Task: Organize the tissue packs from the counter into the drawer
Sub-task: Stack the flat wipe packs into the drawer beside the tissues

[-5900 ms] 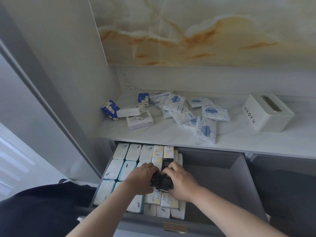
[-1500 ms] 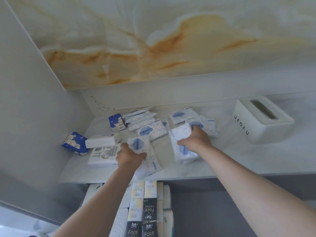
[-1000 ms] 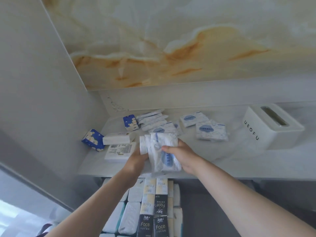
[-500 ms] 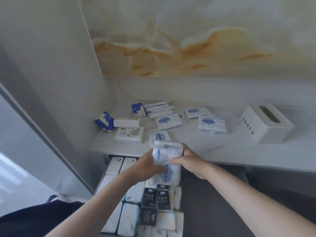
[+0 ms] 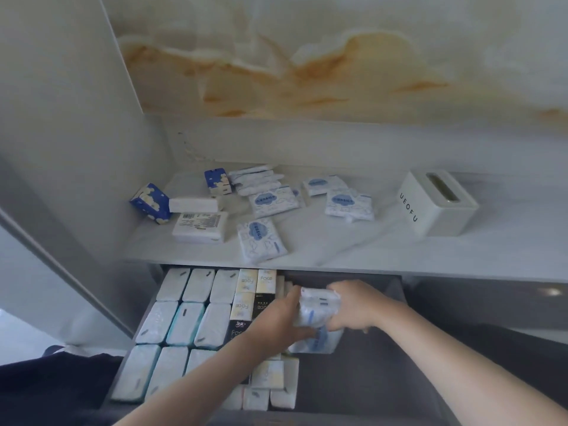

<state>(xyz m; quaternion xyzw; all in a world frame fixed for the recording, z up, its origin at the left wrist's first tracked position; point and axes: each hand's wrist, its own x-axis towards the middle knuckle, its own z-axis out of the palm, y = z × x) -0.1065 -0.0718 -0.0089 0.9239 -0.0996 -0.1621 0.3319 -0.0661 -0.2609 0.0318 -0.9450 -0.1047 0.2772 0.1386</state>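
Both hands are down inside the open grey drawer (image 5: 399, 376). My left hand (image 5: 281, 318) and my right hand (image 5: 353, 304) hold between them a bunch of white packs with blue print (image 5: 318, 312), just right of the rows of packs stored there. White packs (image 5: 181, 322) fill the drawer's left side, with black and cream "Face" packs (image 5: 249, 298) beside them. Several white-and-blue packs (image 5: 261, 239) still lie on the marble counter (image 5: 368, 250).
A white tissue box marked UEOFU (image 5: 436, 204) stands at the counter's right. Two dark blue packs (image 5: 150, 202) and two white box-like packs (image 5: 199, 227) lie at the counter's left near the side wall. The drawer's right half shows bare grey floor.
Both hands picked up white-and-blue packs from the counter, brought them together, and lowered them from counter height down into the drawer beside the "Face" packs.
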